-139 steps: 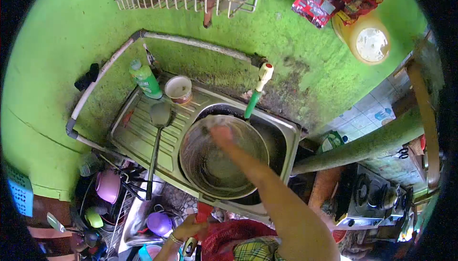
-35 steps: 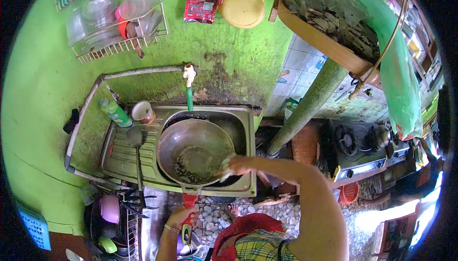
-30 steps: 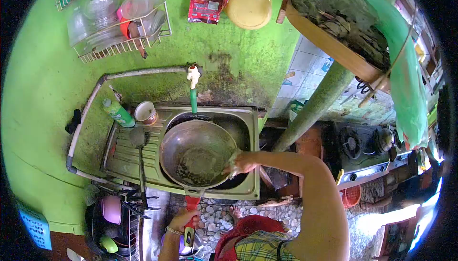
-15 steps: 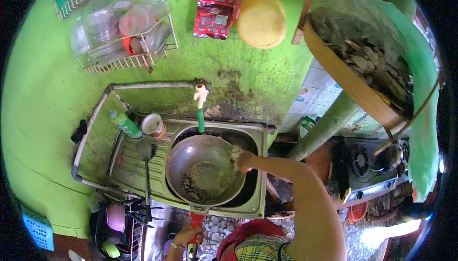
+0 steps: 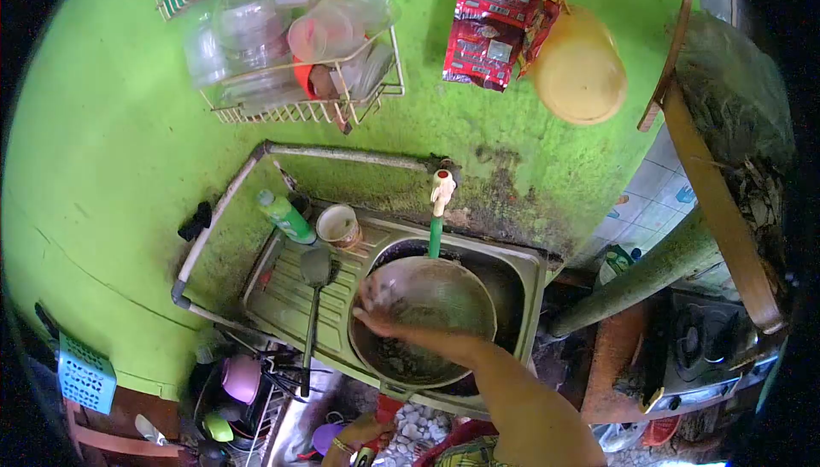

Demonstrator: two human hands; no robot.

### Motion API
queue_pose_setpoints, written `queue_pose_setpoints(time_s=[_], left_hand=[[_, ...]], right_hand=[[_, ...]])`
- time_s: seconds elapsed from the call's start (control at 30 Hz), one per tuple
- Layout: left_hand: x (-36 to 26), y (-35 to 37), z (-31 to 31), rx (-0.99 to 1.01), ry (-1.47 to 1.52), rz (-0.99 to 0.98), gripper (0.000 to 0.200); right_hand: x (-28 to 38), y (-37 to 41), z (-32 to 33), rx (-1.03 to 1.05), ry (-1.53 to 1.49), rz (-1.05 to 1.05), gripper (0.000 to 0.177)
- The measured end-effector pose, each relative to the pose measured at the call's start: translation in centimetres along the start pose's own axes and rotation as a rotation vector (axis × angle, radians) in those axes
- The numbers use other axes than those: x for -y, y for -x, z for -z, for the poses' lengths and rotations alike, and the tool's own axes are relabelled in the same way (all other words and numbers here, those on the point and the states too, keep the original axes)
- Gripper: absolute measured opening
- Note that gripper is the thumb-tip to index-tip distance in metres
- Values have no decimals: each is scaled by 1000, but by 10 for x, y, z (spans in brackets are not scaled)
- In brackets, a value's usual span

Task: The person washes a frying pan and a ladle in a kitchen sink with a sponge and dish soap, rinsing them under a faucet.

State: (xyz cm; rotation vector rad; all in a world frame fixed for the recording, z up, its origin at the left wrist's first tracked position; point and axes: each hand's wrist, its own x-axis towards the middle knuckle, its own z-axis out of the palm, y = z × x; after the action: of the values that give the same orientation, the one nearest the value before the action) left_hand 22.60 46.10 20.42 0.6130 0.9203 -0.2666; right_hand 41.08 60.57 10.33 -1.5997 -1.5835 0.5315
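A large metal wok (image 5: 427,313) rests over the sink basin, wet inside with dark residue at its bottom. My left hand (image 5: 367,431) is closed around the wok's red handle (image 5: 389,407) at the near side. Across the wok reaches my right arm, and my right hand (image 5: 369,300) is at the inner left wall, smeared by motion. A pale scrubbing pad (image 5: 377,283) shows only as a blur at its fingers. Above the wok's far rim is a faucet (image 5: 442,192) with a green hose end (image 5: 436,237).
On the ribbed drainboard (image 5: 282,292) are a spatula (image 5: 314,296), a white tub (image 5: 339,226) and a green bottle (image 5: 286,217). A rack (image 5: 299,82) of plastic containers, red sachets (image 5: 495,23) and a yellow bowl (image 5: 581,65) hang on the wall. A stove (image 5: 713,343) stands right.
My right hand has swept from the wok's right rim to its inner left wall. My left hand stays on the handle. The view has shifted, so the scene sits further right.
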Motion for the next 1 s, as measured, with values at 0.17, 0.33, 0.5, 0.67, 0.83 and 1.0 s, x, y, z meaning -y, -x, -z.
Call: queue_pose_setpoints(time_s=[0.17,0.33,0.5,0.67,0.83,1.0], left_hand=[[8,-7,10,64,-44,-9,11],[2,-6,3,66,-86,-48,11],[5,7,-6,6,-171,-234,12],[9,31,-15,-171,-447,-762,12],[-7,49,-28,-234,-942,-1396,13],[-46,62,-48,-192,-1134,-1794,13]], right_hand=[[44,63,24,434,-204,151,49],[41,132,84,767,-116,374,36],[28,182,148,905,367,14,31],[-19,197,161,214,483,713,21],[81,165,214,567,814,312,35],[119,131,253,416,775,146,49]])
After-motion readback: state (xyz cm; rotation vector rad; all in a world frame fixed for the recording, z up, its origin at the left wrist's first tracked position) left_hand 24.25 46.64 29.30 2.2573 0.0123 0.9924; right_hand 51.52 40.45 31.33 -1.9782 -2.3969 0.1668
